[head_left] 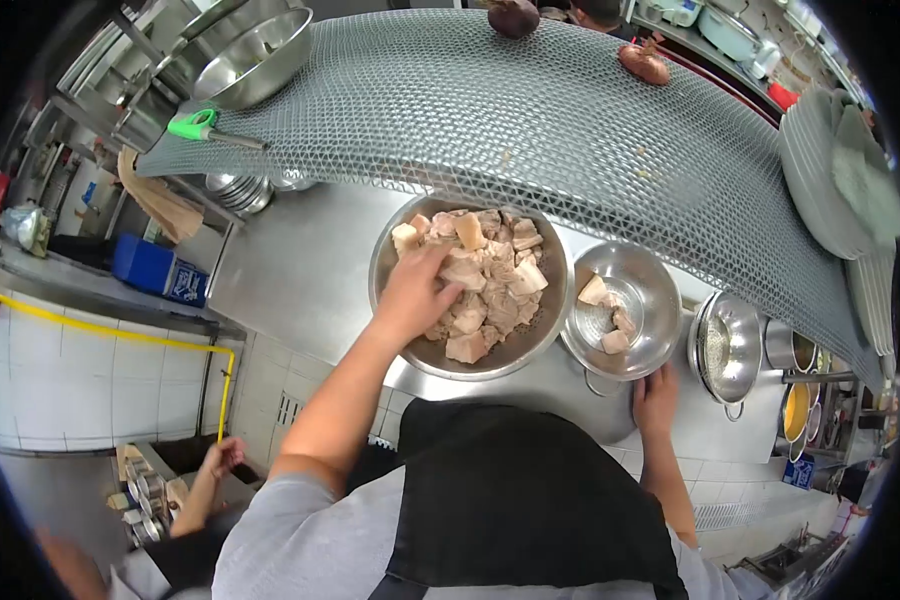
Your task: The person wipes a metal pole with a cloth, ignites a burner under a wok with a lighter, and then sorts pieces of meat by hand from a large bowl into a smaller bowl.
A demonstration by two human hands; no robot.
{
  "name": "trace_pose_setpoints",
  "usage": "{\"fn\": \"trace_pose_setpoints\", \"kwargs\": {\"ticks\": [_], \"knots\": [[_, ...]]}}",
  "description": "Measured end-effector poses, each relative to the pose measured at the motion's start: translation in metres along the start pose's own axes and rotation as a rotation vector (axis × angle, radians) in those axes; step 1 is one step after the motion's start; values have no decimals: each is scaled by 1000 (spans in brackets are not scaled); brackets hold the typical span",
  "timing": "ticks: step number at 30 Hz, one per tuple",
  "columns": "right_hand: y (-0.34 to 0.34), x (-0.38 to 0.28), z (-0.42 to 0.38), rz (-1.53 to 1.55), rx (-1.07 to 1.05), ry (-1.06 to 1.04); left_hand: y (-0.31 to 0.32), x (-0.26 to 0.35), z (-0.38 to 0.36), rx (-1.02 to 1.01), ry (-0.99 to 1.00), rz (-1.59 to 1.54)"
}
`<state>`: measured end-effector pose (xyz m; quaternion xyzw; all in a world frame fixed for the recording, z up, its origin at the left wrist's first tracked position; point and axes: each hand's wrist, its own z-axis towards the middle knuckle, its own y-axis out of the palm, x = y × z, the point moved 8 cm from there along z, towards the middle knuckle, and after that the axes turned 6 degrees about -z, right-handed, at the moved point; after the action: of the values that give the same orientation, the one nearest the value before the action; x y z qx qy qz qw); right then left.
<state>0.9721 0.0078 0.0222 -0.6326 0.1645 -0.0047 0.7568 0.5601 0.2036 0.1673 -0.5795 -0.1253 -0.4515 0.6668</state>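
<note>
A large steel bowl heaped with chunks of pale cooked meat sits in front of me on the counter. My left hand reaches into its left side, thumb and fingers closing around meat; the fingertips are partly hidden among the chunks. To the right stands a smaller steel bowl with a ring handle, holding several meat pieces. My right hand grips the near right edge of this smaller bowl, its fingers at the rim.
Above the counter runs a mesh-covered shelf with a green-handled lighter, a metal bowl, onions and stacked plates. Steel strainers stand at the right. Another person's hand shows at lower left.
</note>
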Motion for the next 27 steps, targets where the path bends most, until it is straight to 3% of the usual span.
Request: {"fn": "trace_pose_setpoints", "kwargs": {"ticks": [3,6,8,10,13,17,19,21,25,27], "knots": [[2,-4,-5,-71,143,-85,25,2,-3,90,-5,155],[12,7,-4,12,111,-61,34,5,-10,6,-164,225],[10,7,-6,11,98,-42,32,25,-13,23,-155,267],[7,5,-4,-8,89,-35,34,29,-18,-37,-526,56],[10,11,-2,-15,68,-55,82,54,-5,-82,-457,-197],[22,14,-8,57,143,-72,90,83,25,-111,-235,-421],[21,13,-7,57,167,-73,61,60,38,-70,-294,-2],[21,14,-10,33,168,-71,29,29,58,-35,-518,146],[24,14,-10,43,207,-68,33,-10,70,16,-468,506],[20,13,-11,15,232,-81,42,-26,66,54,-448,444]]}}
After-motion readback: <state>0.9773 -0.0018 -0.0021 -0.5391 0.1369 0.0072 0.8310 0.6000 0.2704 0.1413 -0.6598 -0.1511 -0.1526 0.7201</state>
